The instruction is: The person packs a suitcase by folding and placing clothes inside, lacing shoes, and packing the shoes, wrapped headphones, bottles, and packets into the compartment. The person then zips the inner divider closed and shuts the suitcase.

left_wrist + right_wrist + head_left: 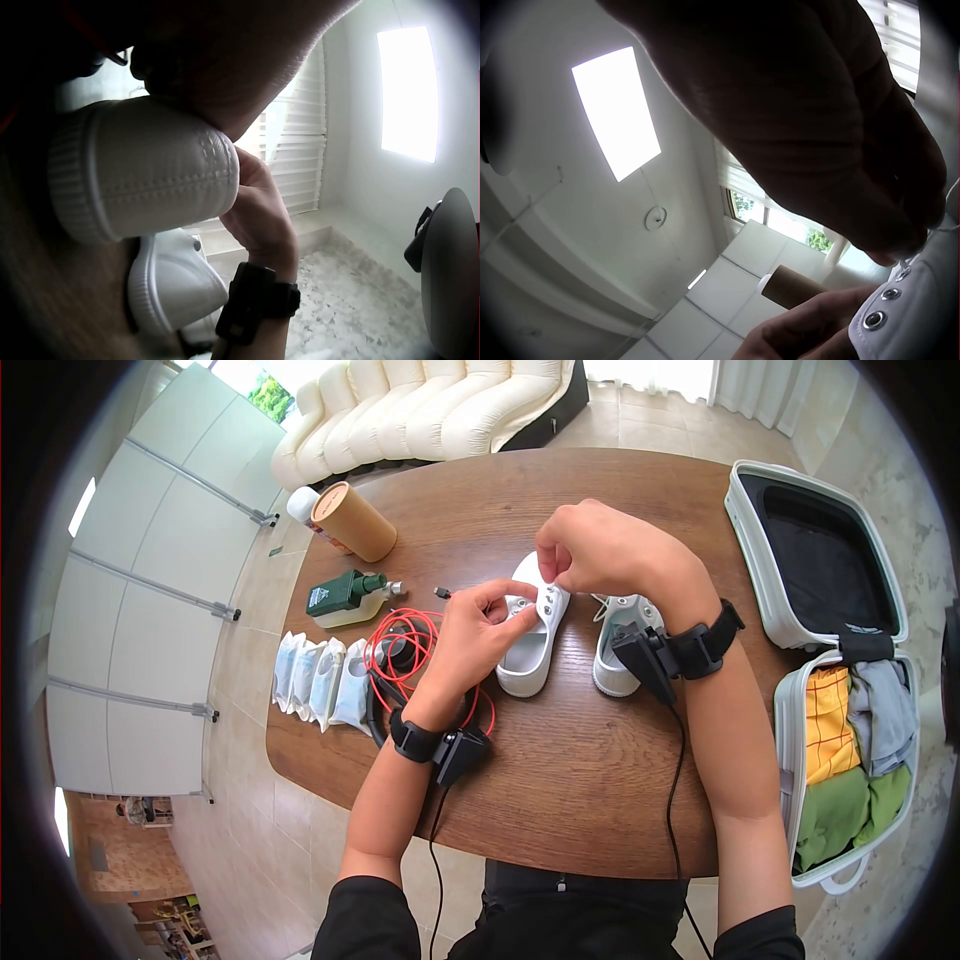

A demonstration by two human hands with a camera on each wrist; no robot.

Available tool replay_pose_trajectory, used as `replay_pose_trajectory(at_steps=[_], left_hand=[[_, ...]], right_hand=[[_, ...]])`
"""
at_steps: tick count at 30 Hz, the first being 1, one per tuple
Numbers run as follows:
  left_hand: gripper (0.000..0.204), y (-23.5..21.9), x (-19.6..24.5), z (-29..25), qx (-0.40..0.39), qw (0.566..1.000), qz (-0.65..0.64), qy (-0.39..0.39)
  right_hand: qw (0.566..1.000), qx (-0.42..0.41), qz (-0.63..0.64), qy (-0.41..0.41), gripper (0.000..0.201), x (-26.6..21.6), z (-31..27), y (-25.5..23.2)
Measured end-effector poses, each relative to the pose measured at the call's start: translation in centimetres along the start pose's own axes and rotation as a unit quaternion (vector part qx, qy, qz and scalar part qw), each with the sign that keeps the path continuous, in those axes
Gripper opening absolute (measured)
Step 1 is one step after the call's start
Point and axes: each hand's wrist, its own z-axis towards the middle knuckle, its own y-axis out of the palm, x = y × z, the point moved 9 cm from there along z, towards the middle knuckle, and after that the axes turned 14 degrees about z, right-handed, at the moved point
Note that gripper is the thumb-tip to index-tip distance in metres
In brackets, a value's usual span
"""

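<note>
Two white lace-up sneakers stand side by side on the brown table. My left hand [474, 638] is at the left sneaker [524, 672], thumb and index finger pinching its eyelet flap. Over the same shoe's eyelets my right hand [612, 548] is bent down, its fingertips pinching a white shoelace [905, 268] just above a metal eyelet. In the left wrist view the stitched heel [154, 169] of this shoe faces the camera. The right sneaker [614, 678] sits below my right wrist, partly covered by the wrist camera, with lace showing near its eyelets.
Left on the table [570, 800] lie a red cable [384, 650], black headphones, a green-capped bottle [345, 600], several small packets [320, 678] and a cardboard tube [355, 523]. An open suitcase [787, 800] with folded clothes stands at the right. Behind is a cream sofa [420, 410].
</note>
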Motion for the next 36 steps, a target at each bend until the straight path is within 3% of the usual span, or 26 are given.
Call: replay_pose_trajectory(at_steps=[21, 36], left_hand=[[0.022, 0.07, -0.05, -0.01, -0.002, 1.0, 0.0, 0.0], [0.022, 0.04, -0.02, -0.03, -0.002, 1.0, 0.0, 0.0]], right_hand=[[1.0, -0.002, -0.008, 0.014, 0.011, -0.3, 0.01, 0.41], [1.0, 0.0, -0.017, 0.011, 0.019, -0.49, -0.22, 0.04]])
